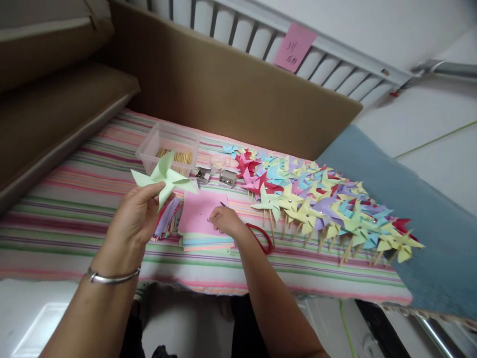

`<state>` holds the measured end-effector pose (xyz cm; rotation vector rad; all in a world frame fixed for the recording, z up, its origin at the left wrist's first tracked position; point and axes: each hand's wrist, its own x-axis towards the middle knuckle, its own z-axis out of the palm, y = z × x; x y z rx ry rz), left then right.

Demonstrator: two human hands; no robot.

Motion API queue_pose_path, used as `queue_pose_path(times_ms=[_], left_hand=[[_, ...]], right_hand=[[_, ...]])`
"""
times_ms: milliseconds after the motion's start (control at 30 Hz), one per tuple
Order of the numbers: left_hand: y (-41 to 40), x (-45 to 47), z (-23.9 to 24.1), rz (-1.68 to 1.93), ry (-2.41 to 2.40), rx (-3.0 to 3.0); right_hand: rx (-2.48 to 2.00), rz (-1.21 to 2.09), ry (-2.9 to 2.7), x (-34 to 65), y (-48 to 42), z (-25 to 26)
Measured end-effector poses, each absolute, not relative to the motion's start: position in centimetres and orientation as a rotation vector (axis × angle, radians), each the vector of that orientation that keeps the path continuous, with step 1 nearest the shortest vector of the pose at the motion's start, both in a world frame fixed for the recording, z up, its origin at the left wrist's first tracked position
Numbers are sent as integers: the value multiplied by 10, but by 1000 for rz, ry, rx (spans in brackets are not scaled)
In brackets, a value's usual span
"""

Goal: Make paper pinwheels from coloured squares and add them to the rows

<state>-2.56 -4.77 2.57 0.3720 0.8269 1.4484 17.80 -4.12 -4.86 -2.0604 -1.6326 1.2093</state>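
Observation:
My left hand (136, 211) pinches a pale green paper pinwheel (166, 176) by its centre, raised above the table, and no stick shows on it. Over a stack of coloured paper with a pink sheet (197, 206) on top, my right hand (225, 220) has its fingertips pressed together. Whatever they hold is too small to make out. Tiny dark specks lie on the pink sheet near those fingertips. Red-handled scissors (266, 243) rest by my right wrist, partly hidden by the forearm. A bundle of folded coloured paper pieces (167, 221) lies beside the stack, under my left hand.
Behind the paper stands a clear plastic box (149, 141) of wooden sticks (182, 156). Two small boxes (226, 178) of metal bits sit near it. Many finished pinwheels (305, 199) on sticks cover the right side. A cardboard panel (223, 94) borders the back.

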Motion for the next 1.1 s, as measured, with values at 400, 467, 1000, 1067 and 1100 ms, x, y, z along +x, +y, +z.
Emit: queue_pose_path(times_ms=[400, 467, 1000, 1067, 1100], left_hand=[[-33, -2, 21, 1392, 939, 391], [-31, 0, 20, 1412, 942, 397], [-31, -4, 5, 1458, 946, 435], [-31, -4, 5, 1456, 948, 468], [-31, -4, 5, 1440, 947, 484]], right_hand=[[-1958, 939, -1729, 195, -44, -44], [-1910, 857, -1763, 190, -45, -42], [-1794, 485, -2176, 175, -48, -54], [-1810, 472, -2178, 173, -46, -55], [-1816, 465, -2176, 172, -45, -56]])
